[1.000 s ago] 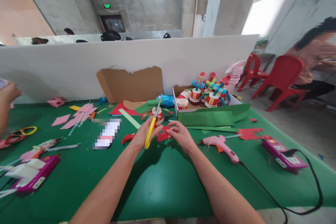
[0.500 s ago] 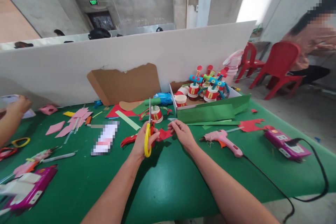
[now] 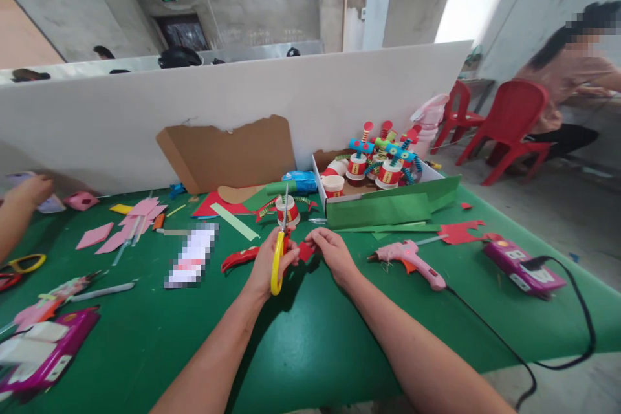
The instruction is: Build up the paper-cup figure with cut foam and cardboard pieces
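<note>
The left hand [image 3: 266, 266] is gripping a pair of yellow-handled scissors [image 3: 277, 265]. Its fingers are curled shut through the loops, and the blades are pointing up and away from the person. The right hand [image 3: 334, 252] is pinching a small piece of red paper [image 3: 305, 250] between thumb and fingertips, with the other fingers loosely curled. It is holding the paper's edge against the blades.

Both hands are working just above the green bench [image 3: 310, 343], to the left of the pink glue gun [image 3: 411, 261], which is lying on its side.

The paper is looking thin and very light, so it is probably flopping wherever nothing supports it. A pinch close to the cut line, clear of the blades, would be holding it flattest, and a hard tug would likely be tearing it.

Behind the glue gun, a white box [image 3: 321, 187] is holding decorated paper-cup figures [image 3: 383, 165]. Far to the glue gun's left, another person's hand [image 3: 30, 189] is hovering near scattered pink paper pieces [image 3: 140, 210].
</note>
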The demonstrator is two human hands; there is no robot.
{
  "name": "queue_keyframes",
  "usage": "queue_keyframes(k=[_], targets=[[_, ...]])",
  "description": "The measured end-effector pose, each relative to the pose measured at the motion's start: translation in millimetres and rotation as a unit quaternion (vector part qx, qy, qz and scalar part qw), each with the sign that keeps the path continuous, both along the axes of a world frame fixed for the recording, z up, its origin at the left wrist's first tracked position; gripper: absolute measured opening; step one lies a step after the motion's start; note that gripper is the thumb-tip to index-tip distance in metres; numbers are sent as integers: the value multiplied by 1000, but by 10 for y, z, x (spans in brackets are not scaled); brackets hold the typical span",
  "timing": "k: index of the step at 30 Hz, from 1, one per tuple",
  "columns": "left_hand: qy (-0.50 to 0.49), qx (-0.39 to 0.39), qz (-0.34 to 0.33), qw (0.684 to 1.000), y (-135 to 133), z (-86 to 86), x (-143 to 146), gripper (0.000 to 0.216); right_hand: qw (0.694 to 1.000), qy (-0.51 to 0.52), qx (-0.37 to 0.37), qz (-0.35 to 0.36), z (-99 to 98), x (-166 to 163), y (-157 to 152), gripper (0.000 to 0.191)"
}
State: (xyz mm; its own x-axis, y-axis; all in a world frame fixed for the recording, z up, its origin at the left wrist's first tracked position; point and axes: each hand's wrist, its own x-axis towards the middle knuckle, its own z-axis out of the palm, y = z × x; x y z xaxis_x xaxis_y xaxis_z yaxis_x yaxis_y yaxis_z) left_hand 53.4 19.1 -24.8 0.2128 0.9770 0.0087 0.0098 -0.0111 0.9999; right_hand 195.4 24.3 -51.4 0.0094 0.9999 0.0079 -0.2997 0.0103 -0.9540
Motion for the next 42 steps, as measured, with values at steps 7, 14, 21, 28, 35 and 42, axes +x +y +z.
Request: queue_keyframes(k=[7,14,21,28,35,42], targets=[[-36,-18,12,999,-19,27,-19,52,997,72,-18,7,82,69,-14,6],[-61,-20,16,998,-10,-11,-19,56,992,123,-37,6,119,116,5,9],[-91,-31,52,994,-9,13,-28,62,997,53,-47,-11,65,136,50,28],[-121,-36,55,991,-16,22,-25,65,996,78,-44,1,117,109,-7,34],[-44,21,42,998,-3,-33,-13,53,997,28,-39,66,122,-38,-88,28],[342,192,18,920,-105,-1,-91,38,985,118,-8,-126,253,191,-4,27]])
